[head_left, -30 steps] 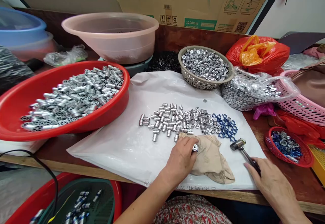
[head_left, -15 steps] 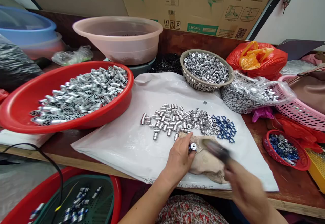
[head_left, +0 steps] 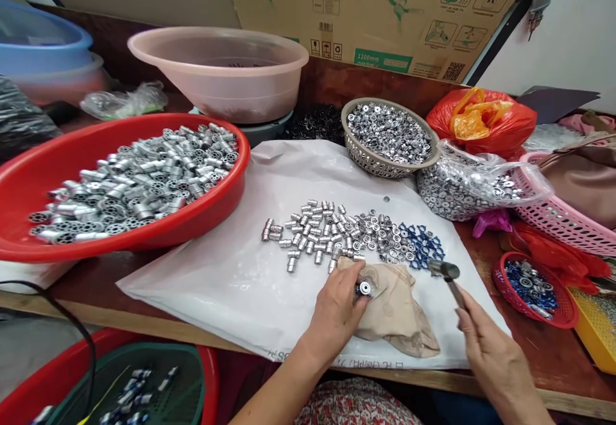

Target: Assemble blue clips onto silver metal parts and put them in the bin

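Your left hand (head_left: pixel 334 317) closes its fingers around a small metal cylinder (head_left: pixel 364 289), steadied on a folded beige cloth (head_left: pixel 397 316) near the bench's (head_left: pixel 409 372) front edge; your right fingers (head_left: pixel 466 322) grip a small hammer (head_left: pixel 445 272), head raised.

A pink basin (head_left: pixel 217 94) (on a stand) fronts a cardboard carton (head_left: pixel 366 8).
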Action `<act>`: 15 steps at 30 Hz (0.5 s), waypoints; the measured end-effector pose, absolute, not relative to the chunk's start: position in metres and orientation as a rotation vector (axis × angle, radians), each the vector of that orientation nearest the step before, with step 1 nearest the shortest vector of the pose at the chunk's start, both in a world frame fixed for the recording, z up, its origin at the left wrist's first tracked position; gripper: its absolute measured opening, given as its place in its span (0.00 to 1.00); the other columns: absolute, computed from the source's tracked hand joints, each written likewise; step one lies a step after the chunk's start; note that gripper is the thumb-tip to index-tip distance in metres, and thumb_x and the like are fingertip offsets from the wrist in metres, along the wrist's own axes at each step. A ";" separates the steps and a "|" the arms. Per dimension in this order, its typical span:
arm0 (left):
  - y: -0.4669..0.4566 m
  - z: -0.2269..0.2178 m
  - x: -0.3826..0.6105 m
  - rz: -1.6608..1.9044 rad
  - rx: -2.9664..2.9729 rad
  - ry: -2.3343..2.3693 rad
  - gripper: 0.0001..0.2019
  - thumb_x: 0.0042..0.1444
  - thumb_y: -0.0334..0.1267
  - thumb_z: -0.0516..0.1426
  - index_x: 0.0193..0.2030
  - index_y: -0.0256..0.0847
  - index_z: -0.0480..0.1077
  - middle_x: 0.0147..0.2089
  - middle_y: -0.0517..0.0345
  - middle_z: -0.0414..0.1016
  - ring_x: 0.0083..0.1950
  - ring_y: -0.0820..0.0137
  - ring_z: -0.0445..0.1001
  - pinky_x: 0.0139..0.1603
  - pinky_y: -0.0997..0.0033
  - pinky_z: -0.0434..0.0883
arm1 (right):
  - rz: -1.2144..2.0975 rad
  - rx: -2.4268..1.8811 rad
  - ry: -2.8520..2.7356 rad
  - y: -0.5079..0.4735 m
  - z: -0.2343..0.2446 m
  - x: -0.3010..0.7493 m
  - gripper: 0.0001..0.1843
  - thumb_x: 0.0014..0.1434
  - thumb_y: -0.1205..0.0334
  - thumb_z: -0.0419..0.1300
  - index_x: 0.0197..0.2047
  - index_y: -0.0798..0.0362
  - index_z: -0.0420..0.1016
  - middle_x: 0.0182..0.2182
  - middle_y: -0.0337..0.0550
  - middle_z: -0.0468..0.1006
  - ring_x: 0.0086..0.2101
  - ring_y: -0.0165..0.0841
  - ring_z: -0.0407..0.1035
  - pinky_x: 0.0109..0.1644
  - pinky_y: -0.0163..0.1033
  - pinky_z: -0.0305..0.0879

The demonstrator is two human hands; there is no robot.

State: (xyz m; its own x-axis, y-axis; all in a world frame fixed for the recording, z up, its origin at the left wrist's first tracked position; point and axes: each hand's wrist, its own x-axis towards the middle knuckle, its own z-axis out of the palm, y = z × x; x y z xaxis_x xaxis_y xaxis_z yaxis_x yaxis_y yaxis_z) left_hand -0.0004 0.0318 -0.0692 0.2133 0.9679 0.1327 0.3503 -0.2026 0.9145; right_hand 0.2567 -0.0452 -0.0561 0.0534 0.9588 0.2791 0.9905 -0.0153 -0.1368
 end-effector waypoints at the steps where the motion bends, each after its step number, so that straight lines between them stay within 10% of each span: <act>1: 0.032 -0.071 0.000 0.977 1.733 1.255 0.26 0.47 0.26 0.55 0.56 0.40 0.66 0.43 0.47 0.75 0.45 0.57 0.69 0.47 0.57 0.65 | -0.272 -2.176 -1.945 -0.053 -0.062 0.274 0.25 0.63 0.52 0.44 0.61 0.50 0.60 0.47 0.48 0.77 0.39 0.42 0.76 0.35 0.43 0.75; 15: -0.047 -0.069 -0.157 0.503 2.050 1.945 0.12 0.50 0.36 0.53 0.42 0.47 0.72 0.38 0.54 0.75 0.40 0.60 0.72 0.42 0.61 0.68 | -0.212 -1.988 -2.337 0.049 -0.061 0.254 0.12 0.60 0.57 0.53 0.36 0.50 0.77 0.29 0.44 0.75 0.33 0.39 0.69 0.36 0.42 0.64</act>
